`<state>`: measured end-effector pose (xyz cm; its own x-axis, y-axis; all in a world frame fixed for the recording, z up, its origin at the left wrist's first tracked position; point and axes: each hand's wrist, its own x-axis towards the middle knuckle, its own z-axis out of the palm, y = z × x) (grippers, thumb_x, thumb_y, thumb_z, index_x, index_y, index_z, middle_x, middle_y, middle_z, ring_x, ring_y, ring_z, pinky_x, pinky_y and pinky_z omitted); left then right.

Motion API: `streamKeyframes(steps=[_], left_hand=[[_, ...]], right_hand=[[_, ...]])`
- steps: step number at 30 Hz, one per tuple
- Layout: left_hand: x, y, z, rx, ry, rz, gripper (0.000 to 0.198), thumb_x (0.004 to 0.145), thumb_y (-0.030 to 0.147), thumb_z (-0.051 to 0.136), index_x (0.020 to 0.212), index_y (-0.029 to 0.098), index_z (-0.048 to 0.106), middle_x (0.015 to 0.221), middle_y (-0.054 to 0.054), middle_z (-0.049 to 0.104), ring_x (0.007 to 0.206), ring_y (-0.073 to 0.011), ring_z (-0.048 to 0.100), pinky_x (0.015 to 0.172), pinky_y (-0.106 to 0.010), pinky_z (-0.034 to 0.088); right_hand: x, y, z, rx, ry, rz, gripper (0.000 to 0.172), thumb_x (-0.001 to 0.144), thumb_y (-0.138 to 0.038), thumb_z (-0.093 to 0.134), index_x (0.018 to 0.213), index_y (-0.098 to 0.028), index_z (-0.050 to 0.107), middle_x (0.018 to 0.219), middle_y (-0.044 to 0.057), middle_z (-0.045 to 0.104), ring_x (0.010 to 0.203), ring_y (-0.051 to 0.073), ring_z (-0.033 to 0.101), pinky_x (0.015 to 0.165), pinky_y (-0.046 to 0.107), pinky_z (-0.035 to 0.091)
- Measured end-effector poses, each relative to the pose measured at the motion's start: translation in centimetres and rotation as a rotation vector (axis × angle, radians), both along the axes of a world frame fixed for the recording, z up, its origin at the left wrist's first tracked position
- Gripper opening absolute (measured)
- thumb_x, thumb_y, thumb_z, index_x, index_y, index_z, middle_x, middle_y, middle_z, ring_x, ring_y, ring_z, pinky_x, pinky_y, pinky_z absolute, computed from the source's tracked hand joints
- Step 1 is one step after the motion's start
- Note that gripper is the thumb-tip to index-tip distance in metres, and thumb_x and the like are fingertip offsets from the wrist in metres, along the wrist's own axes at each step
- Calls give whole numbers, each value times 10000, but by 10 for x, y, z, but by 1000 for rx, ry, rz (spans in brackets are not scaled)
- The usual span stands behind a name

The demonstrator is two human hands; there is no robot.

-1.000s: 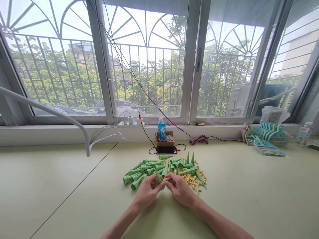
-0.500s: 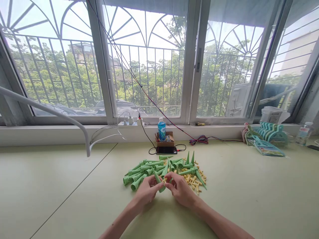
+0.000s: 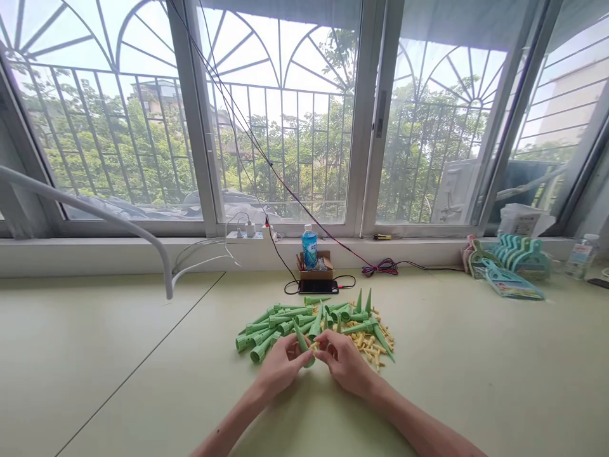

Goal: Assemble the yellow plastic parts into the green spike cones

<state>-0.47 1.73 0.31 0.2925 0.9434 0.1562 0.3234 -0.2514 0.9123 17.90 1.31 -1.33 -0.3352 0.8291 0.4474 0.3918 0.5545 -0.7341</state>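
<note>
My left hand [image 3: 281, 365] is closed around a green plastic watering spike [image 3: 301, 337], its pointed end tilted up and away and its wide end low near the tabletop. Between the fingertips of my right hand [image 3: 343, 360] is a small yellow valve piece [image 3: 314, 346], pressed against the side of that spike. How deep it sits in the spike is hidden by the fingers. Just beyond both hands lies a pile of green watering spikes [image 3: 271, 322], with loose yellow valve pieces [image 3: 368, 346] heaped at its right side.
Behind the pile are a black phone [image 3: 318, 287] on a cable and a small cardboard box [image 3: 316, 275] with a blue-liquid bottle [image 3: 309, 249]. A white curved tube [image 3: 164, 257] hangs at left. Teal brush-and-dustpan-like items [image 3: 516, 266] stand at the right by the window.
Both hands keep the same hold on the spike and the yellow valve piece. The view has shifted very slightly; nothing else visibly moves.
</note>
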Motion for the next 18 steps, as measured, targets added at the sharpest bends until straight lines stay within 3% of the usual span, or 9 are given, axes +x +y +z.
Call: streamKeyframes(steps=[6,12,18], left_hand=[[-3,4,-10,88,88,21,352,786,491,646,792,140,625,655,16,492,617,-131,454,577,-237,370],[-3,-1,-9,177,184,6,265,829,409,585,744,158,564,608,45,371,575,-112,345,535,-227,295],[-3,-4,-7,270,268,8,245,828,346,566,671,172,493,575,42,383,556,-110,338,524,-231,264]], right_hand=[[0,0,2,1,-1,6,63,895,-208,575,894,-159,615,737,8,616,662,138,527,611,235,390],[0,2,-1,-5,-1,9,108,902,-224,571,819,-161,600,660,-18,570,608,120,470,585,224,351],[-1,1,1,-7,-8,8,185,911,-233,564,743,-161,590,627,-26,548,590,113,448,571,218,327]])
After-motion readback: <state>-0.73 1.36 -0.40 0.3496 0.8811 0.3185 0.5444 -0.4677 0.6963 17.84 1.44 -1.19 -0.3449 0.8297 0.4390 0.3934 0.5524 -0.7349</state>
